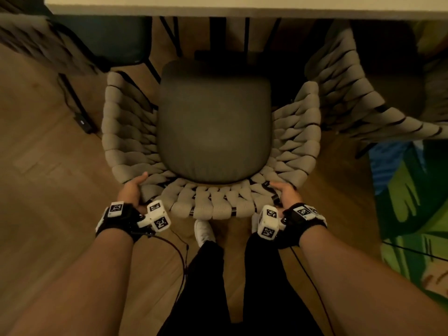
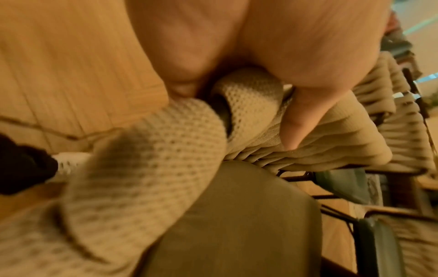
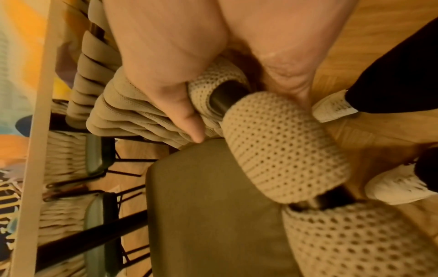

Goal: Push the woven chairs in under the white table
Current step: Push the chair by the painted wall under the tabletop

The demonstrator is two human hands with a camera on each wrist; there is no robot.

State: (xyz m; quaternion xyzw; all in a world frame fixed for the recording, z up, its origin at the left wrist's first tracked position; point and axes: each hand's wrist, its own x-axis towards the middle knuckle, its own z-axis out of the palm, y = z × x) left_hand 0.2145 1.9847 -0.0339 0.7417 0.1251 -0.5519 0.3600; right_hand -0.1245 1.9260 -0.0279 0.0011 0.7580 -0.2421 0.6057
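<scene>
Wooden floor carries the woven chair, probably light but stiff; its padded back rail is grasped by left hand and right hand.

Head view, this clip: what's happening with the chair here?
A person stands behind a woven chair and holds its curved backrest rim with both hands: the left hand on the rim's left side, the right hand on the right. The chair faces the white table. Its grey seat cushion lies almost wholly outside the table edge, so it is not yet pushed in. Another woven chair stands to the right.
</scene>
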